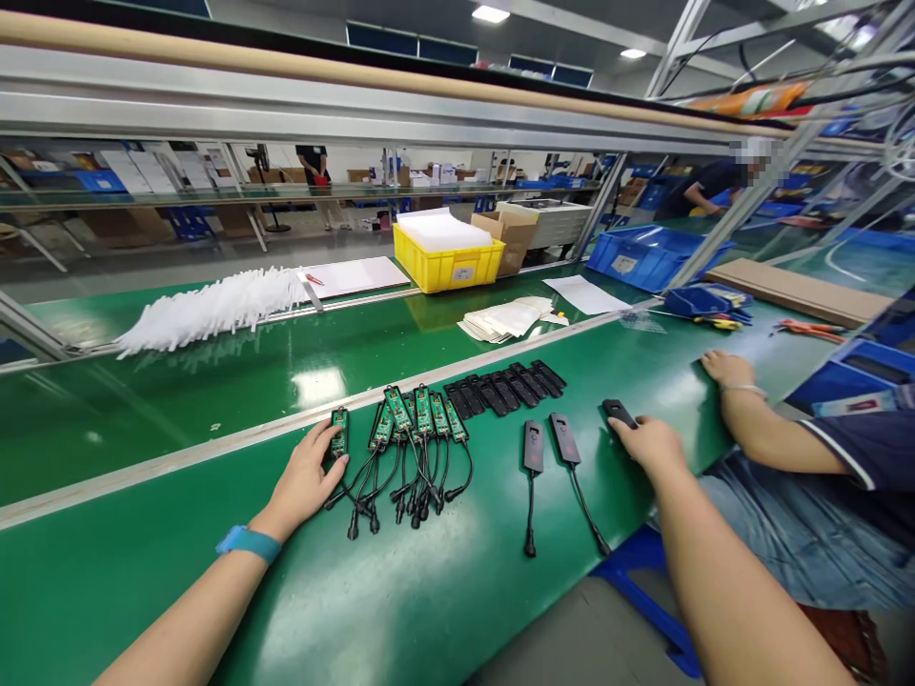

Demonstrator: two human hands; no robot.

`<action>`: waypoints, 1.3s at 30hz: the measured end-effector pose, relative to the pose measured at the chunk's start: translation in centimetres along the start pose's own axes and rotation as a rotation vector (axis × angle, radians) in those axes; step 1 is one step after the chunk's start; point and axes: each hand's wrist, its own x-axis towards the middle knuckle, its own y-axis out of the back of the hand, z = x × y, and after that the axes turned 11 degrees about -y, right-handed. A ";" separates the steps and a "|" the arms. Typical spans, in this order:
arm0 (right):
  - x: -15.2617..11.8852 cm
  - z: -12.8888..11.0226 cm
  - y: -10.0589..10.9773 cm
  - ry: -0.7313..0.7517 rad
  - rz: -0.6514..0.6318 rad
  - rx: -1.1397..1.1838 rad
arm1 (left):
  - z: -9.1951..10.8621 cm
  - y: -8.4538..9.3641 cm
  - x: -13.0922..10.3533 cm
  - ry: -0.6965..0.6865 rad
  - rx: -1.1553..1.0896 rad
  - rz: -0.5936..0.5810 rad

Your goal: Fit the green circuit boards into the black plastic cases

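Observation:
My left hand (307,476), a blue band on its wrist, has its thumb and fingers closed about the lower part of a green circuit board (341,429) in a black half-case. Just right of it lie several similar open boards (423,414) with short black cables and plugs. My right hand (652,446) grips a closed black controller (616,412) near the bench's right side; its cable is hidden. Two more closed controllers, a nearer one (533,446) and its neighbour (564,440), lie between my hands, cables toward me. A row of black case covers (504,389) lies behind them.
A co-worker's arm (743,410) rests on the bench at right. Behind are a yellow bin (449,262), a blue bin (643,255), papers (507,319), a pile of white strips (214,310) and orange-handled pliers (811,331). A metal rail (357,124) crosses above.

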 end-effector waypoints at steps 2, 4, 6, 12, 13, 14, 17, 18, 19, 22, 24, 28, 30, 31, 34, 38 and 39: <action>-0.7 0.3 0.0 0.045 0.056 -0.119 | -0.3 -0.1 0.0 0.018 -0.015 0.048; -1.8 0.8 -0.2 0.085 0.092 -0.209 | -0.4 -0.1 -0.1 0.031 -0.032 0.082; -2.9 1.1 -0.6 0.118 0.123 -0.265 | -0.5 0.0 -0.1 0.044 -0.048 0.095; -3.8 1.7 -1.2 0.212 0.205 -0.445 | -0.7 0.0 0.4 0.189 -0.055 0.118; -3.5 1.7 -1.2 0.213 0.198 -0.458 | -0.6 0.1 0.5 0.217 -0.044 0.137; -3.2 1.7 -1.1 0.210 0.181 -0.467 | -0.4 0.1 0.7 0.239 -0.031 0.158; -2.1 1.6 -1.1 0.180 0.124 -0.482 | 0.2 0.1 1.5 0.271 -0.007 0.181; -1.8 1.4 -1.1 0.166 0.115 -0.481 | 0.4 0.1 1.7 0.277 0.000 0.180; -1.5 1.3 -1.1 0.149 0.097 -0.481 | 0.5 0.0 1.9 0.282 0.007 0.175; -1.8 0.6 -0.8 0.111 0.094 -0.471 | 0.4 -0.1 2.1 0.293 0.001 0.167; -3.0 -0.4 -0.6 0.143 0.168 -0.436 | -0.1 -0.1 1.7 0.280 -0.038 0.185; -7.7 -4.1 -1.3 0.433 0.305 -0.340 | -1.6 0.3 0.2 0.244 -0.118 0.227; -10.5 -6.5 -2.6 0.598 0.246 -0.330 | -2.2 0.7 -0.7 0.275 -0.118 0.253; -11.8 -7.7 -3.4 0.657 0.195 -0.336 | -2.4 0.9 -1.1 0.296 -0.114 0.270; -14.5 -11.0 -5.7 0.714 0.083 -0.391 | -2.7 1.4 -2.2 0.352 -0.105 0.321; -15.2 -13.8 -7.7 0.666 0.060 -0.426 | -2.8 1.8 -3.5 0.393 -0.091 0.374; -15.1 -14.3 -8.0 0.651 0.057 -0.432 | -2.8 1.9 -3.8 0.397 -0.085 0.381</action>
